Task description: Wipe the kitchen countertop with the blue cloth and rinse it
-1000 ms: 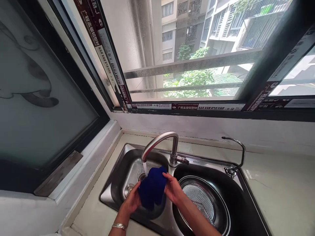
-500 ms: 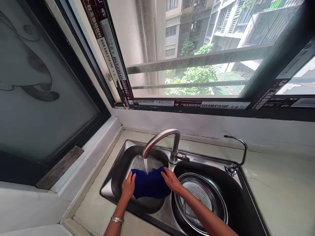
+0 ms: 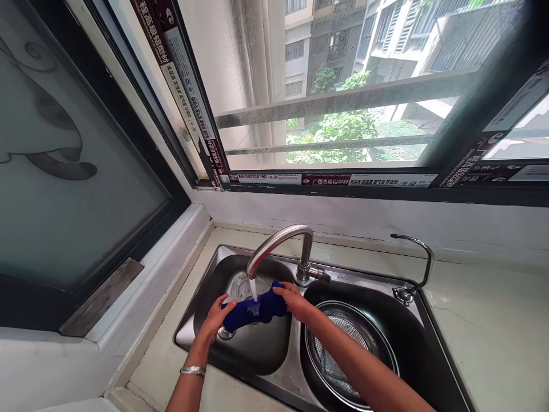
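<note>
A dark blue cloth (image 3: 268, 308) stretches between my two hands over the left sink basin (image 3: 261, 352), bunched into a narrow roll. My left hand (image 3: 214, 319) grips its left end, thumb on top. At the right end, my right hand (image 3: 292, 298) pinches the cloth with its fingers closed. Water from the curved faucet (image 3: 281, 233) runs onto the middle of the cloth. Below the left end, part of a round metal drain (image 3: 226, 333) shows at the basin's side.
In the right basin (image 3: 412, 349) sits a round metal strainer (image 3: 343, 326), partly behind my right forearm. A thin hooked tap (image 3: 422, 252) rises at the sink's back right corner. The pale counter (image 3: 493, 309) surrounds the sink, with a window (image 3: 343, 114) behind.
The cloth was spread wide and flat; now it is gathered into a narrower roll. My left hand has shifted left and slightly upward, and the drain has come into view.
</note>
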`<state>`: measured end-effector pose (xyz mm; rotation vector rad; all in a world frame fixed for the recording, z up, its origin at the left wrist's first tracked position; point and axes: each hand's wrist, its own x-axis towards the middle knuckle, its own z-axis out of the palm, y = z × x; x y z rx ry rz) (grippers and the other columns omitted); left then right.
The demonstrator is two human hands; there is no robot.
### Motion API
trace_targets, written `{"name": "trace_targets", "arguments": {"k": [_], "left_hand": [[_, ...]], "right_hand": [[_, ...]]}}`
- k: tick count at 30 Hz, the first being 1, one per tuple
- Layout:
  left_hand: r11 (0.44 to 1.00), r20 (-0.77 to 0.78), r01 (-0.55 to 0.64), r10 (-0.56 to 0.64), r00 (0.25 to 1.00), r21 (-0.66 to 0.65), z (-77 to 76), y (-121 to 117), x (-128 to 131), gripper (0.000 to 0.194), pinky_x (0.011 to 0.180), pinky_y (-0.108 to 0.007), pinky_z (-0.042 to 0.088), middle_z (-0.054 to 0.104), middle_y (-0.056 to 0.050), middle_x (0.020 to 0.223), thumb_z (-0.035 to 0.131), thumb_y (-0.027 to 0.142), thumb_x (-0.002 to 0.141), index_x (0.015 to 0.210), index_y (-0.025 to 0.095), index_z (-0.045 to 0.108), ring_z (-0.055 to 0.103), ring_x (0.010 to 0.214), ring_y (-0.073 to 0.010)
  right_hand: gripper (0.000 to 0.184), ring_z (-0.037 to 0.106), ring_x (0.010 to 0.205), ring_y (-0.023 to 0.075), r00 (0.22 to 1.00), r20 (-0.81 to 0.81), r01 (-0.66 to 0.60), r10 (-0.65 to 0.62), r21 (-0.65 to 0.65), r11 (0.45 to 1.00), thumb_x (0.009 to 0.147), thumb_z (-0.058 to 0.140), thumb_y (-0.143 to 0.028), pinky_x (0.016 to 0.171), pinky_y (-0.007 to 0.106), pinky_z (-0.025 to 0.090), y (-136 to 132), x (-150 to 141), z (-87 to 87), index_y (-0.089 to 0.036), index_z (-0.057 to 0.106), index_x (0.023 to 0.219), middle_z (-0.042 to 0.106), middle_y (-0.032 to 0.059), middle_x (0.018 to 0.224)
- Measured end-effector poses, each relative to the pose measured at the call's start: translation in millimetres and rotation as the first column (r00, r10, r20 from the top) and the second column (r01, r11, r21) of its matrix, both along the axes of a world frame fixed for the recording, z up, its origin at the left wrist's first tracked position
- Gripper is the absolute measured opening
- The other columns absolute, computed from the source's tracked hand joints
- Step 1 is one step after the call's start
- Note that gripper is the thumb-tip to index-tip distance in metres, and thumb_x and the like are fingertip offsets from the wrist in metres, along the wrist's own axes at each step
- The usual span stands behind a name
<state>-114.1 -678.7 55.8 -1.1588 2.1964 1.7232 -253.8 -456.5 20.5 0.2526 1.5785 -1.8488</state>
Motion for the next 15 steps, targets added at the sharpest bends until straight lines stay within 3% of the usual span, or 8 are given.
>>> {"name": "trace_targets", "arguments": {"k": [3, 5, 10, 15], "left_hand": [[0.99, -0.032, 0.139, -0.139, 0.99, 0.009, 14.6, 0.6, 1.4, 0.076, 0.088, -0.037, 0.053, 0.075, -0.01, 0.105, 0.085, 0.049, 0.054, 0.121, 0.019, 0.067, 0.068, 0.096, -0.0273], [0.982, -0.03, 0.184, -0.186, 0.982, -0.051, 22.9, -1.4, 3.7, 0.066, 0.096, -0.04, 0.05, 0.076, -0.008, 0.102, 0.088, 0.042, 0.048, 0.109, 0.021, 0.074, 0.066, 0.102, -0.0309], [0.959, -0.001, 0.194, -0.199, 0.98, -0.205, 36.6, -15.6, 8.6, 0.037, 0.106, -0.044, 0.041, 0.076, -0.008, 0.098, 0.077, 0.044, 0.06, 0.091, 0.024, 0.078, 0.062, 0.111, -0.0339], [0.965, 0.012, 0.227, -0.227, 0.974, -0.131, 35.6, -20.6, 17.6, 0.045, 0.094, -0.041, 0.048, 0.077, -0.006, 0.092, 0.076, 0.047, 0.062, 0.099, 0.022, 0.077, 0.066, 0.094, -0.0308]], "right_hand": [[0.054, 0.061, 0.067, 0.0181, 0.999, 0.033, -0.018, 0.018, -0.02, 1.0, 0.056, 0.076, -0.042, 0.061, 0.031, 0.047, -5.4, -1.1, 7.6, -0.022, 0.062, 0.105, 0.068, 0.001, 0.079], [0.054, 0.061, 0.068, 0.017, 0.999, 0.02, -0.025, 0.026, -0.04, 0.999, 0.056, 0.076, -0.041, 0.064, 0.031, 0.048, -8.9, -0.1, 11.9, -0.022, 0.064, 0.105, 0.068, -0.0002, 0.079], [0.04, 0.061, 0.069, 0.0168, 0.997, -0.028, -0.07, 0.069, -0.052, 0.996, 0.055, 0.076, -0.039, 0.069, 0.031, 0.049, -17.0, 8.1, 15.5, -0.021, 0.068, 0.089, 0.066, -0.0021, 0.069], [0.03, 0.061, 0.071, 0.0188, 0.991, -0.086, -0.108, 0.107, -0.006, 0.994, 0.059, 0.072, -0.041, 0.072, 0.034, 0.05, -15.7, 18.7, 12.2, -0.02, 0.068, 0.08, 0.062, -0.0026, 0.062]]}}
